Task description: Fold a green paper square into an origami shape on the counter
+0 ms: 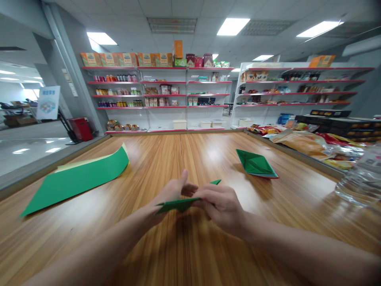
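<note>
At near centre, above the worktop (143, 254), a folded green paper (178, 204) is between the two hands, clear of the surface. Right hand (223, 204): fingers closed in a pinch on its right part; a green point shows beyond the knuckles, probably the same piece. Left hand (174, 191): thumb raised well away from the fingers, which are loosely bent behind the paper; whether they touch it, cannot tell. Progress, as judged: folding partly done on the held piece, since creased, angled edges show, but its form looks thin and unsettled, so shaping seems left to do. Far right on the worktop, apart from the hands: a green folded shape (256, 163), boat-like, with a reddish lower edge; reads as further along, perhaps complete. On the left, a green sheet (80, 180), curled up at its far right end, with pale yellow paper (86, 163) behind it; neither shows a fold.
</note>
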`<control>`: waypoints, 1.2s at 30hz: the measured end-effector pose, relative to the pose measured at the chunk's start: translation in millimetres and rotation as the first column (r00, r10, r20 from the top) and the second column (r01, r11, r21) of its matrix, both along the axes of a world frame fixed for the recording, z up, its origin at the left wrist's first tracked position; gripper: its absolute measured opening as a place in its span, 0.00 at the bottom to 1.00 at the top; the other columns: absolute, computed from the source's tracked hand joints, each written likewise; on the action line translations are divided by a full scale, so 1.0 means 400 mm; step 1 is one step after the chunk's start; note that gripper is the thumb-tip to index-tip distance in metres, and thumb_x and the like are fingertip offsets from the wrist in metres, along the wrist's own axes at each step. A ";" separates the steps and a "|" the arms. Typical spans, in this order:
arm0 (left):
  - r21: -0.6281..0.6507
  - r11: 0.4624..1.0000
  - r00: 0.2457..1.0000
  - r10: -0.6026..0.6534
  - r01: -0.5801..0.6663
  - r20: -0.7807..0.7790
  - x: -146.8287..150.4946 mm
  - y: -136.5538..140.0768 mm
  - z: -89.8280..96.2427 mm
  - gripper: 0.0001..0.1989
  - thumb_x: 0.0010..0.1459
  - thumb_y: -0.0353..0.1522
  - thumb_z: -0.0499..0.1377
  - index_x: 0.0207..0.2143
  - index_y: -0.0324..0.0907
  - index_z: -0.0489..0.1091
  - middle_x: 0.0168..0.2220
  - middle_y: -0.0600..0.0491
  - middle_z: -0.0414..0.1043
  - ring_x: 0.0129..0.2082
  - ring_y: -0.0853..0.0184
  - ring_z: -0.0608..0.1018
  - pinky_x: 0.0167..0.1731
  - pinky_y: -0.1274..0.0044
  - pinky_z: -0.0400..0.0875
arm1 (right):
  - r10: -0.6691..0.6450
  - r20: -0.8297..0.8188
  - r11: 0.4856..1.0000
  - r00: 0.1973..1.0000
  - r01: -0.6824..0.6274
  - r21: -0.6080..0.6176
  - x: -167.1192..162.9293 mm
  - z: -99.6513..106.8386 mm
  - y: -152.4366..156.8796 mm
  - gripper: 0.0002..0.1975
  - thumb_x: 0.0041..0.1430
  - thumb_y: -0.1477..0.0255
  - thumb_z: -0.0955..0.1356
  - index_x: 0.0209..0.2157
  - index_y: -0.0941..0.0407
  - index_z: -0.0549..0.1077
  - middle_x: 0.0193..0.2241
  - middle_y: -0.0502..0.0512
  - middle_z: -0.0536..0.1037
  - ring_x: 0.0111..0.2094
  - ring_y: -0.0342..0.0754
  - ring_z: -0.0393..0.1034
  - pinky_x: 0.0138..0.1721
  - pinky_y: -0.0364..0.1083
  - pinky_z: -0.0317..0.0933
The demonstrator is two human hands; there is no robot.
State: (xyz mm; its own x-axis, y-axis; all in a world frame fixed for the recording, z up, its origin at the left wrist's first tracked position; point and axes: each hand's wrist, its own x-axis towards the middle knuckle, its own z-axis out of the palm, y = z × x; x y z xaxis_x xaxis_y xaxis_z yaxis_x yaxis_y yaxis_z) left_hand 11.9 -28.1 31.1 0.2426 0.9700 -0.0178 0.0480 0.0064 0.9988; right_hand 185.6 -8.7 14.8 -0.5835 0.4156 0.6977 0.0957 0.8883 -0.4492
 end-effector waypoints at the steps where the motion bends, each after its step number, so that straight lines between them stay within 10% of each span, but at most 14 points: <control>1: 0.014 1.000 0.998 0.000 0.000 0.062 -0.012 0.002 0.019 0.34 0.55 0.56 0.45 0.27 0.35 0.75 0.27 0.44 0.76 0.30 0.62 0.77 0.30 0.76 0.70 | -0.085 0.006 0.996 0.996 0.085 -0.032 0.004 0.003 0.012 0.11 0.62 0.71 0.63 0.31 0.58 0.76 0.24 0.53 0.74 0.24 0.42 0.66 0.26 0.41 0.60; 6: 0.301 0.953 0.973 0.033 0.038 -0.229 -0.033 -0.005 0.077 0.27 0.55 0.51 0.53 0.29 0.36 0.78 0.26 0.46 0.77 0.28 0.60 0.78 0.28 0.75 0.70 | -0.267 0.032 0.951 0.963 0.268 -0.153 0.019 0.015 0.060 0.17 0.60 0.63 0.65 0.24 0.59 0.76 0.17 0.50 0.69 0.19 0.40 0.62 0.20 0.40 0.52; 9: 0.634 0.773 0.855 0.326 0.004 -0.403 -0.014 -0.020 0.064 0.16 0.59 0.40 0.55 0.31 0.41 0.79 0.24 0.51 0.78 0.24 0.65 0.78 0.24 0.78 0.69 | -0.260 0.059 0.948 0.964 0.267 -0.172 0.020 0.021 0.069 0.18 0.61 0.62 0.64 0.25 0.59 0.77 0.16 0.50 0.70 0.18 0.40 0.63 0.18 0.39 0.51; 14: 0.876 0.432 0.812 0.420 0.213 -0.405 -0.004 -0.031 0.026 0.13 0.62 0.30 0.53 0.47 0.42 0.72 0.38 0.50 0.79 0.32 0.67 0.81 0.31 0.81 0.73 | -0.243 0.123 0.945 0.962 0.263 -0.192 0.031 0.015 0.087 0.19 0.62 0.61 0.62 0.29 0.58 0.78 0.19 0.51 0.75 0.20 0.41 0.67 0.20 0.38 0.54; 19: 0.888 0.354 0.747 0.495 0.294 -0.445 -0.014 -0.028 0.007 0.14 0.61 0.27 0.53 0.50 0.41 0.69 0.40 0.50 0.79 0.33 0.68 0.81 0.32 0.82 0.74 | -0.263 0.184 0.935 0.947 0.297 -0.195 0.052 -0.011 0.131 0.15 0.62 0.67 0.62 0.32 0.57 0.79 0.28 0.54 0.81 0.27 0.43 0.73 0.28 0.40 0.59; 28: 0.916 0.373 0.721 0.594 0.146 -0.356 -0.007 -0.033 0.028 0.09 0.60 0.29 0.56 0.39 0.37 0.75 0.29 0.51 0.79 0.22 0.71 0.78 0.22 0.83 0.68 | -0.409 0.265 0.884 0.873 0.451 -0.124 0.072 -0.024 0.184 0.12 0.58 0.69 0.65 0.26 0.58 0.78 0.21 0.52 0.77 0.23 0.42 0.67 0.25 0.40 0.53; 32: 0.837 0.540 0.728 0.609 -0.090 -0.315 -0.014 -0.022 0.038 0.11 0.59 0.35 0.57 0.31 0.38 0.77 0.20 0.55 0.75 0.18 0.70 0.75 0.19 0.81 0.66 | -0.404 0.246 0.873 0.881 0.452 -0.183 0.075 -0.030 0.194 0.13 0.57 0.67 0.66 0.26 0.59 0.78 0.20 0.52 0.76 0.22 0.41 0.64 0.25 0.40 0.52; 36: 0.408 0.785 0.848 0.528 -0.466 -0.048 -0.046 0.028 0.041 0.17 0.53 0.42 0.61 0.27 0.35 0.74 0.22 0.51 0.75 0.23 0.63 0.78 0.24 0.75 0.74 | -0.395 0.214 0.861 0.893 0.441 -0.253 0.079 -0.042 0.204 0.14 0.56 0.65 0.66 0.26 0.60 0.78 0.19 0.51 0.74 0.22 0.41 0.64 0.24 0.40 0.52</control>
